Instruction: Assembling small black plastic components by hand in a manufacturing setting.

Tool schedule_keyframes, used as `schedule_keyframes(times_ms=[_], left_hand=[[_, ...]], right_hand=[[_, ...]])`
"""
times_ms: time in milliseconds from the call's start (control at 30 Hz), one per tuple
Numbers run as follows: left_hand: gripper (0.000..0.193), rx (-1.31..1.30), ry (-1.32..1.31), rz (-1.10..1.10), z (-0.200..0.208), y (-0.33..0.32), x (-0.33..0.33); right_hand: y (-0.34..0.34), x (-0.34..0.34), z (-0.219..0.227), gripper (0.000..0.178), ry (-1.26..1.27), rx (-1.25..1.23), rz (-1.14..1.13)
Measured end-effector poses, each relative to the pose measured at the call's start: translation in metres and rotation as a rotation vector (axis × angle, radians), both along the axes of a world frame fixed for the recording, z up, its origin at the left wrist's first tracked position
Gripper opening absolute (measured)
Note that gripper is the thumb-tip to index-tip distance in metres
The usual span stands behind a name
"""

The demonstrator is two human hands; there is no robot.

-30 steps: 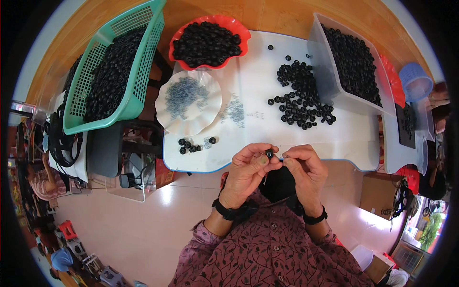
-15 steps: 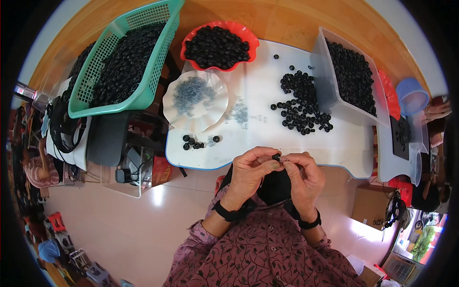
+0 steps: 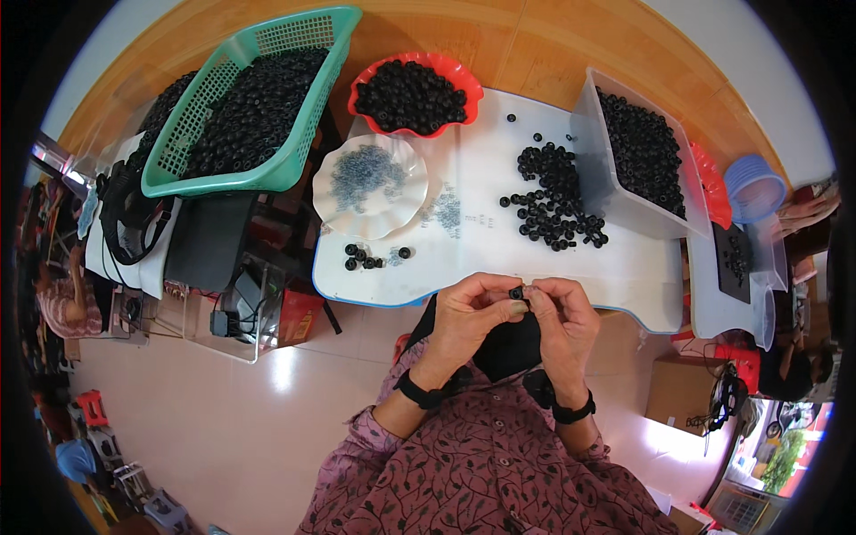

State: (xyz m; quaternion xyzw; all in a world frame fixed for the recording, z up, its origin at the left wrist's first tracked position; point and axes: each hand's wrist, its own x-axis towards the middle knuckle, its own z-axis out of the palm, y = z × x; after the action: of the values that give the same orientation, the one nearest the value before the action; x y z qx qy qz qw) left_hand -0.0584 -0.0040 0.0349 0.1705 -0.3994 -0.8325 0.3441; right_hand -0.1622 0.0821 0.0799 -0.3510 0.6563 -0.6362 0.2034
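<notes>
Both hands meet just off the table's near edge. Between its thumb and forefinger my left hand point(image 3: 471, 312) pinches a small round black part point(image 3: 516, 292). My right hand point(image 3: 563, 316) has its thumb and forefinger pressed together against the part's right side; whatever sits in that pinch is too small to make out. Past the hands, a loose heap of similar black parts point(image 3: 557, 192) lies on the white table. A white scalloped plate point(image 3: 412, 214) holds many small clear pieces point(image 3: 366, 176), with more of them beside it. Several black parts point(image 3: 361, 257) lie in front of the plate.
A red scalloped bowl point(image 3: 475, 94) and a green basket point(image 3: 316, 134), both full of black parts, stand at the back and left. A clear bin point(image 3: 606, 201) of black parts stands right. The white table point(image 3: 499, 254) has a curved front edge. Other people sit at both sides.
My view has shifted slightly, so the table things sit a little differently in the picture. The hands stay together, with the black part turned a little and the right fingertips nearer it.
</notes>
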Motion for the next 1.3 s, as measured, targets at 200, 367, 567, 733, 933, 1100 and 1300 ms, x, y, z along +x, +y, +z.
schedule_keyframes(times_ms=[200,367,567,733,933,1100,1300], left_hand=[[0.023,-0.037,-0.041,0.000,-0.006,0.008,0.002],[0.022,0.051,0.049,-0.016,-0.002,0.013,0.010],[0.023,-0.061,-0.021,0.079,0.016,0.024,0.018],[0.026,-0.334,0.074,0.131,0.019,0.026,0.022],[0.029,-0.407,0.175,0.099,0.031,0.027,0.026],[0.034,-0.436,0.200,0.091,0.035,0.028,0.029],[0.037,-0.401,0.223,0.105,0.040,0.029,0.033]], right_hand=[[0.005,0.006,-0.001,0.007,0.094,0.015,-0.003],[0.009,0.011,0.003,0.005,0.142,-0.012,0.008],[0.019,0.020,0.018,0.008,0.372,0.000,0.033],[0.027,0.021,0.026,0.022,0.844,-0.171,0.064],[0.035,0.023,0.025,0.027,1.015,-0.279,0.065],[0.040,0.020,0.021,0.029,1.057,-0.340,0.079],[0.045,0.019,0.022,0.030,1.132,-0.312,0.137]])
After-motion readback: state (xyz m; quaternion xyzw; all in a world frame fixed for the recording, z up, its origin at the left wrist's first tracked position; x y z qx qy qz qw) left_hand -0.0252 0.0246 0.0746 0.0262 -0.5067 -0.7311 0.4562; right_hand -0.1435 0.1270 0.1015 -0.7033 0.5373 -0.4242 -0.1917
